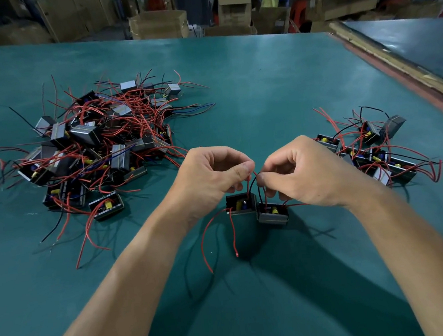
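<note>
Two small black open boxes with yellow and blue parts inside hang side by side just above the green table (pixel 261 87): the left box (pixel 240 203) and the right box (pixel 272 213). My left hand (pixel 210 176) pinches a red wire rising from the left box. My right hand (pixel 301 171) pinches a black wire that loops up from the boxes. The two pinches nearly meet above the boxes. Long red wires (pixel 218 236) trail from the left box toward me.
A big tangled pile of like boxes with red, black and blue wires (pixel 95 145) lies at the left. A smaller group (pixel 371 152) lies at the right. The table's right edge (pixel 402 80) runs diagonally. Cardboard cartons (pixel 158 24) stand beyond the far edge.
</note>
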The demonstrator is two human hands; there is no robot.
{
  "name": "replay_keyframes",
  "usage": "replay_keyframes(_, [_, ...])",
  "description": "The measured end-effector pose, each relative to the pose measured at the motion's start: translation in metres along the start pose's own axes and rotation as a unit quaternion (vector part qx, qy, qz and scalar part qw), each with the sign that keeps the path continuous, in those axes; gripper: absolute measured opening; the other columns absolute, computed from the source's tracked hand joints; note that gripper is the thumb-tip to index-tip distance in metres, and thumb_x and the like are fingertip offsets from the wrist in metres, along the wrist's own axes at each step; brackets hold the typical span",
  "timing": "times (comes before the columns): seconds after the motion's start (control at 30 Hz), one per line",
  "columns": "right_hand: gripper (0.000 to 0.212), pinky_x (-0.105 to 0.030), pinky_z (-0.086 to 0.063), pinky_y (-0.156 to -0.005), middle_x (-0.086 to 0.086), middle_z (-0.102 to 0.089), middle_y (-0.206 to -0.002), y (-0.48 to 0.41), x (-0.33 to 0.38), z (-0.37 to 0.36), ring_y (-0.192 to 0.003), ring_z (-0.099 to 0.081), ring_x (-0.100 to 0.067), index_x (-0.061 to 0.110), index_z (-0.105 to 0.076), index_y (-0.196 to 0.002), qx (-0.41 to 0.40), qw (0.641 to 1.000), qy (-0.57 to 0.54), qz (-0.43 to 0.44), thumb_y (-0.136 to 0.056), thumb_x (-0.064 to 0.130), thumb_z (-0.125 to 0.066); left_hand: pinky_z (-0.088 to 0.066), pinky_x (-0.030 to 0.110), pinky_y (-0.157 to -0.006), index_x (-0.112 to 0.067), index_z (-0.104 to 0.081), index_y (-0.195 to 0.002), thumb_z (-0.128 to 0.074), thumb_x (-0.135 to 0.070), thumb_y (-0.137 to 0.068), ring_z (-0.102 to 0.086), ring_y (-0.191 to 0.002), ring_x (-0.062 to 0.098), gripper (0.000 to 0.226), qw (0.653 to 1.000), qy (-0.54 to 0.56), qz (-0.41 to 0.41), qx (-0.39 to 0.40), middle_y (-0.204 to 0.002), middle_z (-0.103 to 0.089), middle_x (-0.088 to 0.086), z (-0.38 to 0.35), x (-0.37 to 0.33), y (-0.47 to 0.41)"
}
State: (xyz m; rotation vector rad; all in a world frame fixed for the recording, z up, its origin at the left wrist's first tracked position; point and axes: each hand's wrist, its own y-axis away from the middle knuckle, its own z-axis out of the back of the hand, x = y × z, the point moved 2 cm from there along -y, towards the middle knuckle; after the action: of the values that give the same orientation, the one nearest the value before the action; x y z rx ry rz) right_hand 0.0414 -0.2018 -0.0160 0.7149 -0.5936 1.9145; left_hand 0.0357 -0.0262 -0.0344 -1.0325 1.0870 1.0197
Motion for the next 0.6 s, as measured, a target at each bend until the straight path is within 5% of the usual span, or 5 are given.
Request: replay_keyframes(0.6, [0.025, -0.042, -0.055, -0.061, 0.000, -0.070, -0.060, 0.0006, -0.0011, 0.0006, -0.059, -0.064, -0.029, 0.019, -0.071, -0.064, -0.003, 1.000, 0.005, -0.013, -0.088, 0.020, -0.067, -0.051, 0.023, -0.060, -0.013, -0.073, -0.083, -0.068, 0.002, -0.086, -0.054, -0.052, 0.009, 0.016, 1.000, -0.002, 0.020, 0.007, -0.066, -0.067, -0.003, 0.0004, 0.0008, 0.0007])
